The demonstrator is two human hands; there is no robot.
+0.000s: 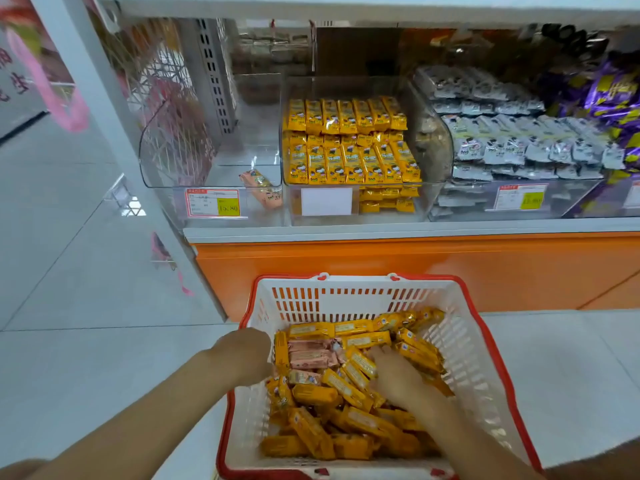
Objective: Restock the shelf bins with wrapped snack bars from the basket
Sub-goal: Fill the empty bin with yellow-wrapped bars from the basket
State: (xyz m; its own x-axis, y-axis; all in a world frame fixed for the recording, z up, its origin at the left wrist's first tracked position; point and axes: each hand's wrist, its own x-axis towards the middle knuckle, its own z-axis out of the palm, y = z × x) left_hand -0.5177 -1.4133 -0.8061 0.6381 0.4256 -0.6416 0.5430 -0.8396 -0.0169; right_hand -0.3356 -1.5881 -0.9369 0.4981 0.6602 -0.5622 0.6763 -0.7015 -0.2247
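The white basket (356,299) with a red rim stands on the pale tiled floor (86,271), near, in front of the shelf. It holds a loose heap of yellow snack bars (315,393) and a few pink bars (308,358) at the far left of the heap. The bars lie flat but point in mixed directions: those along the far wall run left to right, and those beside the right hand run diagonally.

On the shelf, the clear middle bin (346,86) is filled with yellow bars (349,161) in neat rows, side by side, their long axis running from near to far and the printed faces turned up. The left bin (225,171) has only one pink bar (259,188) in its near right corner, lying diagonally. The right bin (571,199) is full of grey-white packets (512,147); purple packets (609,95) at the far right are cut off by the edge.

The left hand (246,355) is at the basket's left wall – its fingers are hidden behind the back of the hand, so I cannot tell how they lie. The right hand (394,375) rests palm down on the heap, fingers close together with the tips among the yellow bars; whether they grip one I cannot tell. The print on the wrappers is too blurred to read.
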